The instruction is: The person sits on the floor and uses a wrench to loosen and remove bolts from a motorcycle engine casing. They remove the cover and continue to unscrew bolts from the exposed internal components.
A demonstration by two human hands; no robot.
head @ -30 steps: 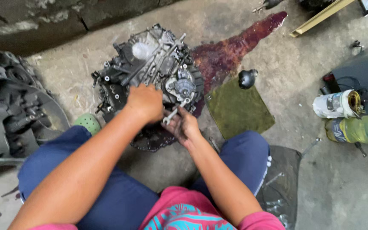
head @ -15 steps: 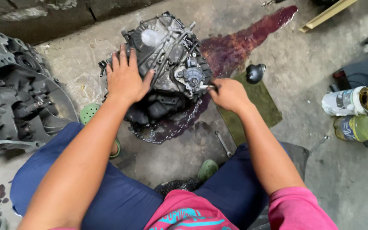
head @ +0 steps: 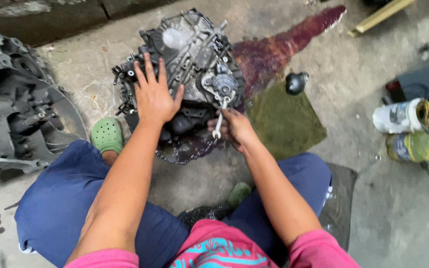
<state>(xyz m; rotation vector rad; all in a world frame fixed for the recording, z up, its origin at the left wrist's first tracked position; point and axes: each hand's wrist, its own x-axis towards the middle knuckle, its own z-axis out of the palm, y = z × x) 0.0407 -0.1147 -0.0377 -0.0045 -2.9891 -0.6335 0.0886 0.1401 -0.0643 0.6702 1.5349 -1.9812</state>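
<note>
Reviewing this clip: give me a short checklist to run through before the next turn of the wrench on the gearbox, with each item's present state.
1. Left hand braces the gearbox: ok, palm flat on the casing.
2. Right hand grips the wrench: ok, fingers closed round its shaft.
3. Wrench head seated on a fastener: cannot tell, its upper end is lost among the casing's parts.
4. Dry floor around the work: not ok, a dark red fluid stain runs out from under the gearbox.
5. Feet away from the casing: not ok, the green clog sits right beside it.
</note>
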